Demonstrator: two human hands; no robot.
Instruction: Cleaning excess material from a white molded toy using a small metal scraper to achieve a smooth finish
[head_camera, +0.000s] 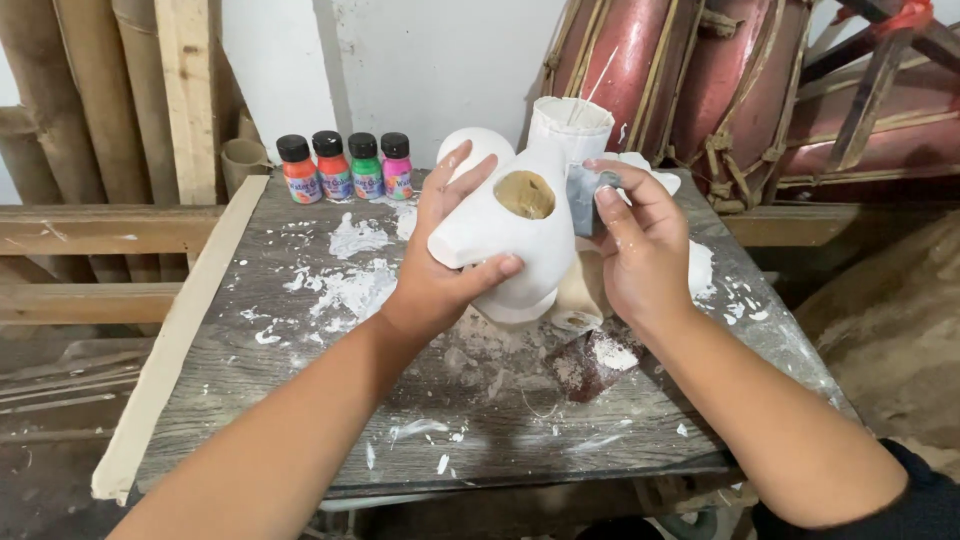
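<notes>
Figurine (510, 250) sits above the table (300, 400), our left hand (440, 270) clamped around it; right hand (640, 250) fingers pinch sandpaper (583, 190) against its side. Pressing hard, we risk chipping it or slipping.

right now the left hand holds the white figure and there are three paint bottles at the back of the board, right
Not quite: there are four paint bottles, not three: orange, red, green and pink, as the head view shows. The rest stands: the left hand holds the white figure, and the bottles stand at the back of the board.
</notes>
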